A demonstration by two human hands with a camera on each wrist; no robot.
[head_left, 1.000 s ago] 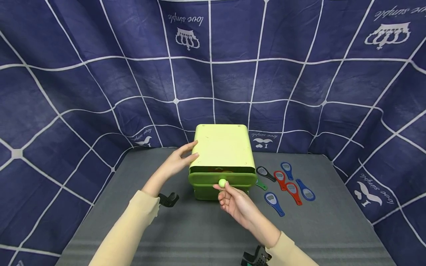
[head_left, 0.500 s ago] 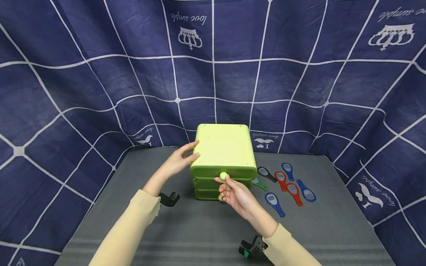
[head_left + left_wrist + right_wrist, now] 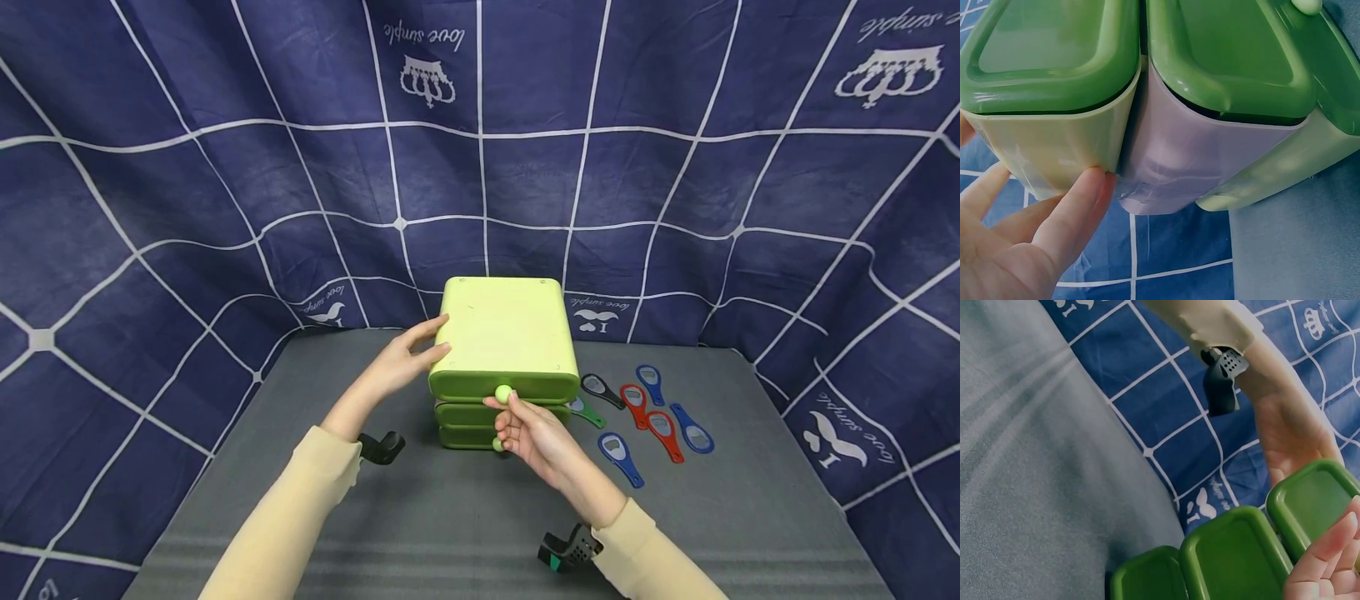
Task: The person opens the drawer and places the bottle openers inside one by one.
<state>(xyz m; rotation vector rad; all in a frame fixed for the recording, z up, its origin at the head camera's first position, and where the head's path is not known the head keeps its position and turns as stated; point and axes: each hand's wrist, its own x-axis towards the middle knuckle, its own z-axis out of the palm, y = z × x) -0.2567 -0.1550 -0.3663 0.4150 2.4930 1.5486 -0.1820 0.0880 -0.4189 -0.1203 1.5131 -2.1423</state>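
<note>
A small drawer cabinet (image 3: 504,321) with a light yellow-green top and stacked green drawers stands on the grey table. My left hand (image 3: 401,362) rests against the left side of its top unit, fingers and thumb spread; the left wrist view shows the fingertips (image 3: 1089,181) touching the pale casing. With thumb and index finger, my right hand (image 3: 536,442) pinches the round light-green knob (image 3: 503,392) of the top drawer (image 3: 465,386), which sits flush in its casing. In the right wrist view the knob is hidden behind the fingers (image 3: 1335,540).
Right of the cabinet lie several paddle-shaped pieces with small grey windows, including a blue one (image 3: 617,450), a red one (image 3: 664,435), a black one (image 3: 600,388) and a partly hidden green one (image 3: 588,414). A blue gridded curtain (image 3: 525,183) encloses the table (image 3: 420,525).
The top drawer, slightly pulled out a second ago, has slid back into the cabinet with my right hand on its knob. My left hand has stayed on the cabinet's side.
</note>
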